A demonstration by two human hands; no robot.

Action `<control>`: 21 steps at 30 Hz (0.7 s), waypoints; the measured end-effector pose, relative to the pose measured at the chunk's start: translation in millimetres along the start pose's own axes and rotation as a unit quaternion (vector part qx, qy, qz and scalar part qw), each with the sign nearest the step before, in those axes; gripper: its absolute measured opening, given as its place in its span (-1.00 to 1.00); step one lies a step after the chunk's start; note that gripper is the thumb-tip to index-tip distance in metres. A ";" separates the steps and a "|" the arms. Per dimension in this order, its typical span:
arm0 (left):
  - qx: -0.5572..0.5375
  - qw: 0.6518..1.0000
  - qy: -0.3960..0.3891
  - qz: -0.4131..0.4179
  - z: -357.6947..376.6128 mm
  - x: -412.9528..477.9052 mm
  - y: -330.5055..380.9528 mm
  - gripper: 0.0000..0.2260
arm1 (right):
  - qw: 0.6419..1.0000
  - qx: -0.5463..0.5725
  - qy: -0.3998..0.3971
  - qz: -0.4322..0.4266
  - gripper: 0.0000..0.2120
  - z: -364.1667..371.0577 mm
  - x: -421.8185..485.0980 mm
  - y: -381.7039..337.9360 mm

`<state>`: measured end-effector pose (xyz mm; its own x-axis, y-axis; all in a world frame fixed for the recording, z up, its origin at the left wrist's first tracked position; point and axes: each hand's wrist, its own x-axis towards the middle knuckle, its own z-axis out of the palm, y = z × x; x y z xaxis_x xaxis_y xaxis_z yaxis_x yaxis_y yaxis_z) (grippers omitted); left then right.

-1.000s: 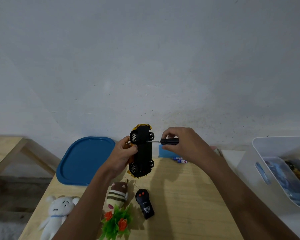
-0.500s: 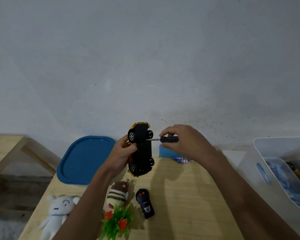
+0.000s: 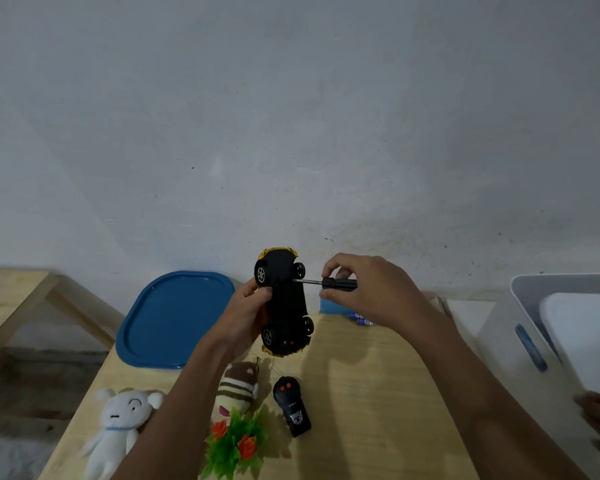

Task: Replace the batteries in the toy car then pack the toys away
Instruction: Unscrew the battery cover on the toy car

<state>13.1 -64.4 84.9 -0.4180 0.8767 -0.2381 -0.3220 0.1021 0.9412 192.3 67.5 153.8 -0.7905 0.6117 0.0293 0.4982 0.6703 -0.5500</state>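
Head view: left hand point(image 3: 244, 315) is wrapped around the car point(image 3: 284, 304), held up off the table point(image 3: 378, 393) with the black underside facing the camera, nose up toward the wall. Fingers closed on the car's left flank, thumb near the upper wheel.

Right hand point(image 3: 368, 289) is just right of the car, fingers pinched shut on the black handle of the screwdriver point(image 3: 326, 282). Shaft lies roughly level and points left, with the tip against the underside close to the upper right wheel. Can't see the screw head itself, too small.

Step in hand, as I read it: working the battery cover screw. Cover looks still on, so this is early; no swap, no packing yet.

Batteries point(image 3: 361, 318) lie on the table below the right hand, partly hidden by the wrist. Remote point(image 3: 291, 407) sits below both hands, near the striped plush point(image 3: 238, 389) and the plastic flowers point(image 3: 236, 441). White bear point(image 3: 118, 424) is down-left of the left arm, blue lid point(image 3: 174, 317) left of the left hand. Bin point(image 3: 520, 327) is well right of the right arm.

Next move needs: keep the tip seated and square to the screw, car held rigid, turn from the fingertips. Then park the screw somewhere it won't roll and lift off the cover.
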 end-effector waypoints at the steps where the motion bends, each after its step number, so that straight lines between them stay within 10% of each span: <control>1: -0.003 1.000 -0.002 -0.004 1.5 -1.0 0.9 -0.61 | 1.000 0.017 -0.003 0.003 -0.81 1.6 -0.5 0.8; 13: -0.063 0.996 0.021 -0.055 13.1 -12.2 -5.4 -0.72 | 0.963 0.268 -0.010 0.035 -0.60 49.2 -2.0 -3.9; 21: -0.075 0.994 0.031 -0.076 10.5 -16.6 -8.7 -0.70 | 0.950 0.307 -0.007 0.050 -0.86 66.0 4.7 -1.7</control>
<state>31.8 -74.9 83.2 -0.4042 0.8256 -0.3938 -0.5064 0.1565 0.8480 164.2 41.5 99.8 -0.7569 0.6509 -0.0585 0.2732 0.2339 -0.9331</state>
